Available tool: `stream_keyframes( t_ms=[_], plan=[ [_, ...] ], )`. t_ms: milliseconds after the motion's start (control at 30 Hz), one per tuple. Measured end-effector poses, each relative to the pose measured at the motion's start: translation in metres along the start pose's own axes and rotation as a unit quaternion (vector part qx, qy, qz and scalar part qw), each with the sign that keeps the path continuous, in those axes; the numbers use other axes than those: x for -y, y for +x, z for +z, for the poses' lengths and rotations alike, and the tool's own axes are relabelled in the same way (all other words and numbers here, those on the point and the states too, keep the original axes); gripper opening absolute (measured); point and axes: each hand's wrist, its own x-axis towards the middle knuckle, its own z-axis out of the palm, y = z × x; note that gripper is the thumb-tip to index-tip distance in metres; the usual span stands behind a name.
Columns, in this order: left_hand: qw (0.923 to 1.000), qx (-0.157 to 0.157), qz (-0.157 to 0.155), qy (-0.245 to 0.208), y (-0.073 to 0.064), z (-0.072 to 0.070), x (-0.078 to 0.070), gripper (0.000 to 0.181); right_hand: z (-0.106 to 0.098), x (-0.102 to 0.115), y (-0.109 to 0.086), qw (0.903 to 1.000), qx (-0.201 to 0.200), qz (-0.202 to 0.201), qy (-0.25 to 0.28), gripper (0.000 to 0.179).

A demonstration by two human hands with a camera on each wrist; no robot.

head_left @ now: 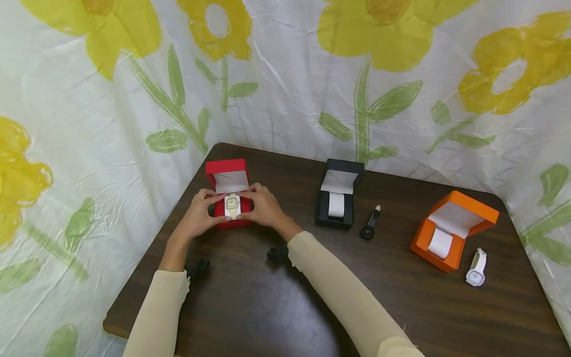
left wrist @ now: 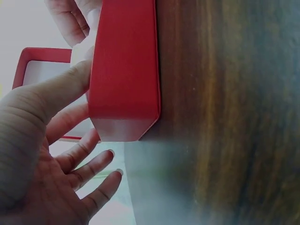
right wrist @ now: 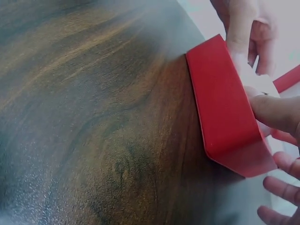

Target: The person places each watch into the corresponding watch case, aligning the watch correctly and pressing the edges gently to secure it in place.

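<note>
An open red watch box (head_left: pixel 226 165) stands at the far left of the table, its lid tipped back. Inside it a cream-strapped watch (head_left: pixel 232 202) with a squarish face sits on a white cushion. My left hand (head_left: pixel 196 213) grips the watch from the left, thumb at its lower end and forefinger near its top. From the other side my right hand (head_left: pixel 266 206) holds it the same way. In the left wrist view the red box (left wrist: pixel 124 61) hides the thumb tips' contact in part; the other left fingers (left wrist: pixel 96 164) are spread beside the box.
A black watch box (head_left: pixel 334 225) with a white cushion stands open mid-table, a dark watch (head_left: pixel 369 228) lying beside it. Further right are an open orange box (head_left: pixel 424 235) and a white watch (head_left: pixel 476 272). A flowered curtain (head_left: pixel 285 109) hangs behind the brown table (head_left: pixel 250 307).
</note>
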Motion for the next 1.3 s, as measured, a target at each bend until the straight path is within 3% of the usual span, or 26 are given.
stream_keyframes(
  t_ms=[233, 367, 433, 533, 600, 700, 800, 967, 1100, 1300],
  plan=[
    [0.9998, 0.006, 0.001, -0.018, -0.003, -0.004, 0.003, 0.070, -0.002, -0.002, -0.005, 1.0000, 0.003, -0.006, 0.007, 0.071],
    [0.9963, -0.011, -0.025, -0.082, -0.010, -0.022, 0.006, 0.057, -0.010, -0.008, -0.007, 0.9961, -0.053, -0.028, 0.064, 0.049],
    [0.9899, -0.043, -0.044, -0.128, -0.012, -0.034, 0.006, 0.047, -0.017, -0.010, -0.006, 0.9888, -0.101, -0.035, 0.104, 0.034],
    [0.9732, -0.116, -0.053, -0.191, -0.008, -0.049, 0.001, 0.038, -0.030, -0.011, -0.002, 0.9734, -0.170, -0.044, 0.147, 0.020],
    [0.9596, -0.152, -0.055, -0.230, -0.003, -0.057, -0.006, 0.037, -0.039, -0.010, 0.003, 0.9648, -0.198, -0.045, 0.167, 0.020],
    [0.9494, -0.174, -0.064, -0.254, 0.006, -0.066, -0.025, 0.041, -0.049, -0.008, 0.012, 0.9612, -0.210, -0.032, 0.176, 0.027],
    [0.9499, -0.165, -0.081, -0.253, 0.013, -0.074, -0.043, 0.046, -0.054, -0.006, 0.022, 0.9642, -0.197, -0.005, 0.177, 0.036],
    [0.9530, -0.118, -0.123, -0.250, 0.024, -0.076, -0.052, 0.053, -0.055, 0.001, 0.035, 0.9615, -0.161, 0.037, 0.219, 0.042],
    [0.9470, -0.100, -0.148, -0.267, 0.033, -0.070, -0.050, 0.054, -0.054, 0.007, 0.039, 0.9552, -0.146, 0.058, 0.251, 0.041],
    [0.9377, -0.090, -0.154, -0.298, 0.044, -0.060, -0.031, 0.056, -0.056, 0.012, 0.045, 0.9571, -0.144, 0.062, 0.244, 0.039]
  ],
)
